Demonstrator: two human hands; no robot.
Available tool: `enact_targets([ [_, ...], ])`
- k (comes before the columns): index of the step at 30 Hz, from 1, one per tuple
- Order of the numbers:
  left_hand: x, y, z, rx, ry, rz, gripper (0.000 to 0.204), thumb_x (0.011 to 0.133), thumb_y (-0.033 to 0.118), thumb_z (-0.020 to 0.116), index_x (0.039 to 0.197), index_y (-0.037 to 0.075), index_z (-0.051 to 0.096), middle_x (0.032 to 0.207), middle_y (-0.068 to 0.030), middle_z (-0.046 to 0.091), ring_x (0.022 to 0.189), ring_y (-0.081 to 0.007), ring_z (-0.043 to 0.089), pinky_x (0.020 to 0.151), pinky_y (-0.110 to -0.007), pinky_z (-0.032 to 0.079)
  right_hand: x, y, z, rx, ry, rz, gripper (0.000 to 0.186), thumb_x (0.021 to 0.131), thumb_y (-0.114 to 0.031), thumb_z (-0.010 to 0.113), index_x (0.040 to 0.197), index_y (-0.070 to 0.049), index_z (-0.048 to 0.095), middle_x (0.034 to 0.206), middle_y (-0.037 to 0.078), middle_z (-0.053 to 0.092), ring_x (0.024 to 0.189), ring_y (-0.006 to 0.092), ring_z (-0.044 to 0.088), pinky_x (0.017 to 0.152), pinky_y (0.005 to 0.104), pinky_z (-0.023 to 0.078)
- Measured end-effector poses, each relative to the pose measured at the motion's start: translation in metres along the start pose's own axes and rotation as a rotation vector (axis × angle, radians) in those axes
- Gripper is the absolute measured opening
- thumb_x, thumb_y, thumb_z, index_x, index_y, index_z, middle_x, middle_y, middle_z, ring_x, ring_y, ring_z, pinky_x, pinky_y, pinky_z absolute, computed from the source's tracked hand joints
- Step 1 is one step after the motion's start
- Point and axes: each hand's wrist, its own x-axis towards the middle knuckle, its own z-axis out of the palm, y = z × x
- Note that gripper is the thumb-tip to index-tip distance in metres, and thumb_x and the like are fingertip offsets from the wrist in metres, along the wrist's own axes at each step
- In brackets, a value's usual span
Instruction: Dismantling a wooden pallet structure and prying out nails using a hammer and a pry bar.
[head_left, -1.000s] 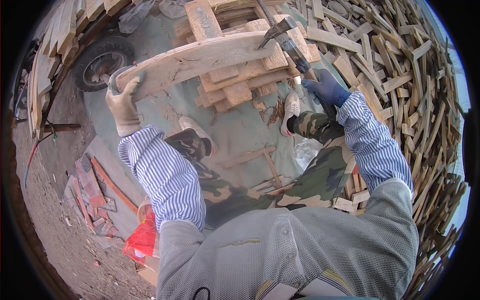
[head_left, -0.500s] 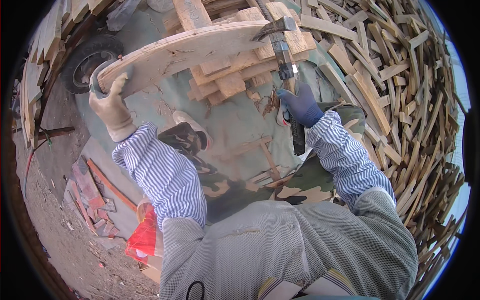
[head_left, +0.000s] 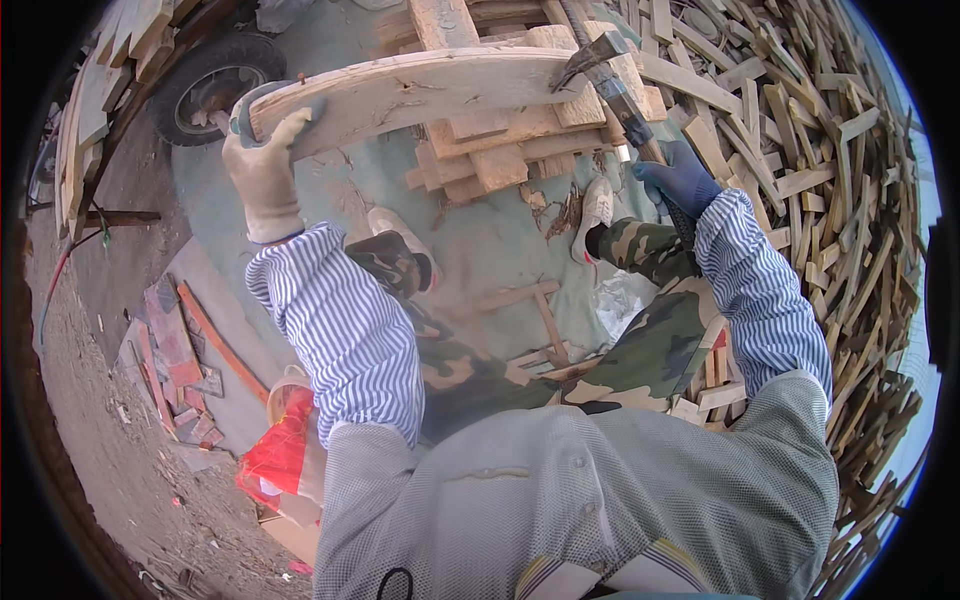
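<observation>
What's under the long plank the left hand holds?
Toward the right end of the plank: stacked wood blocks, showing on both sides. Toward the left: green sheet. The stretch directly beneath, including any contact, is hidden.

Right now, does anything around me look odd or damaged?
Yes: a small rusty stub, possibly a nail, sticks up from the upper edge of the plank near your left hand, breaking an otherwise even line. Reddish scraps also lie jumbled to your left.
</observation>
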Motion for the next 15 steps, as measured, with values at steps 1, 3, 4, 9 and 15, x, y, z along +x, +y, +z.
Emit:
enact_targets([
  [1,0.001,-0.001,0.004,0.034,0.019,0.017,0.035,0.078,0.005,0.072,0.112,-0.004,0.067,0.104,-0.0094,0.070,0.096,-0.0173,0.065,0.089,-0.029,0.050,-0.002,-0.004,0.000,0.014,-0.016,0.001,0.021,0.088,-0.018,0.067,0.088,0.001,0.059,0.060,0.007,0.058,0.042,0.0147,0.054,0.040,0.0305,0.042],
  [3,-0.004,0.000,0.006,0.061,0.062,0.016,0.035,0.077,0.005,0.073,0.110,-0.004,0.067,0.102,-0.0084,0.070,0.093,-0.0170,0.066,0.087,-0.029,0.050,-0.012,-0.008,0.018,0.024,0.012,-0.019,0.021,0.089,-0.018,0.066,0.086,0.001,0.058,0.060,0.007,0.059,0.042,0.0152,0.053,0.040,0.0307,0.042],
  [4,-0.005,0.005,0.007,0.065,0.066,0.017,0.035,0.077,0.005,0.073,0.110,-0.004,0.067,0.102,-0.0084,0.070,0.093,-0.0170,0.066,0.087,-0.029,0.050,-0.018,-0.013,0.028,0.037,0.054,-0.039,0.021,0.089,-0.018,0.066,0.084,0.000,0.057,0.061,0.008,0.059,0.041,0.0157,0.053,0.040,0.0309,0.042],
  [9,-0.013,0.027,0.011,0.032,0.067,0.059,0.035,0.075,0.003,0.073,0.108,-0.004,0.067,0.099,-0.0081,0.070,0.092,-0.0162,0.066,0.085,-0.029,0.051,-0.043,-0.047,0.083,0.642,-0.115,0.025,0.019,0.090,-0.020,0.065,0.095,-0.002,0.060,0.062,0.004,0.056,0.047,0.0157,0.055,0.042,0.0297,0.045],
  [15,-0.020,0.029,0.013,0.047,0.090,0.055,0.031,0.074,0.003,0.074,0.105,-0.003,0.068,0.096,-0.0073,0.070,0.087,-0.0152,0.066,0.079,-0.027,0.052,-0.026,-0.116,0.176,1.209,-0.012,-0.032,0.018,0.087,-0.016,0.067,0.095,-0.001,0.061,0.067,0.003,0.056,0.047,0.0158,0.054,0.043,0.0295,0.046],
])
